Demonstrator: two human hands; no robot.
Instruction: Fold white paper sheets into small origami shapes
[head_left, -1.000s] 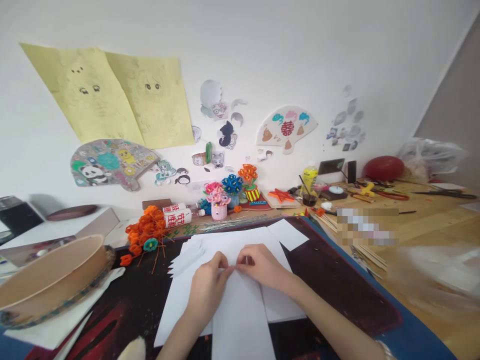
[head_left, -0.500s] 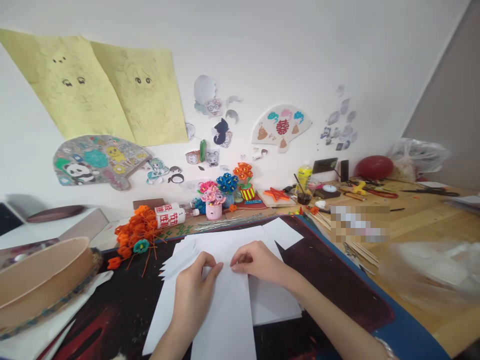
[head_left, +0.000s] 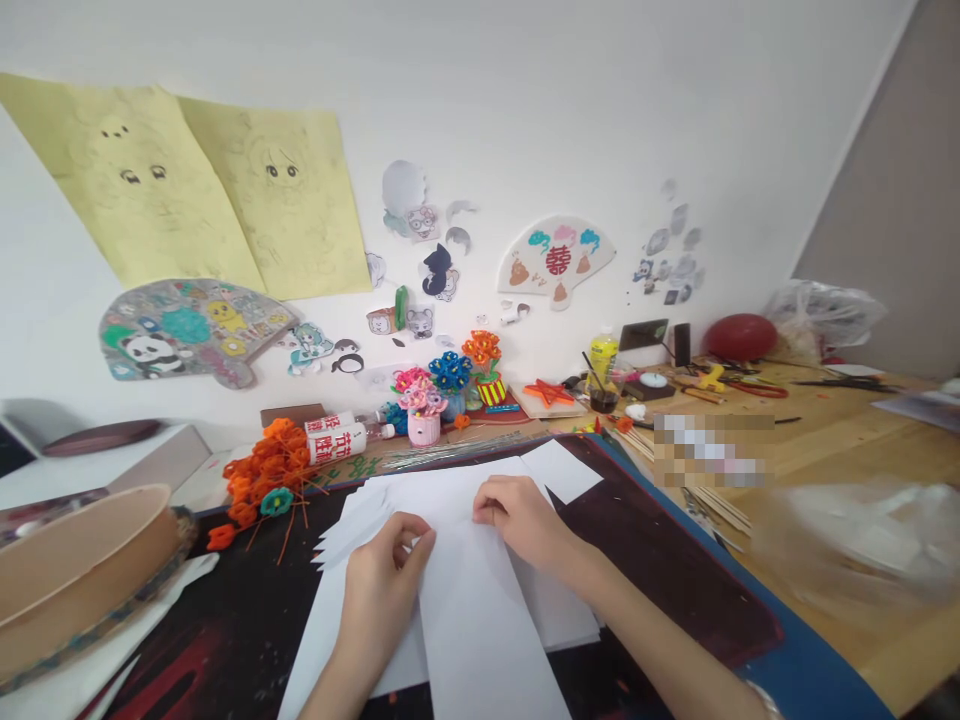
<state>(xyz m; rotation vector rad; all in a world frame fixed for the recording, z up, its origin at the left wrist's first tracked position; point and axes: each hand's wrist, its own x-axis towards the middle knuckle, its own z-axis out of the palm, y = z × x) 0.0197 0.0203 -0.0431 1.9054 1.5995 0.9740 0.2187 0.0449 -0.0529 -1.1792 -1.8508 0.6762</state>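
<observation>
A long folded white paper strip (head_left: 480, 620) lies on top of a stack of white sheets (head_left: 420, 492) on a dark mat (head_left: 660, 570). My left hand (head_left: 379, 585) has its fingers curled and pinches the strip's upper left corner. My right hand (head_left: 525, 520) is closed too, with its fingertips pressing on the strip's upper right corner. Both forearms come in from the bottom edge.
A tan round tray (head_left: 75, 560) sits at the left. Orange paper flowers (head_left: 262, 470), two glue bottles (head_left: 336, 440) and small flower pots (head_left: 424, 405) line the wall side. Wooden sticks (head_left: 720, 505), tools and a clear plastic bag (head_left: 855, 535) crowd the wooden table on the right.
My two hands have drawn apart along the strip's top edge, the left downward and left, the right slightly up. The view has also shifted a little to the right.
</observation>
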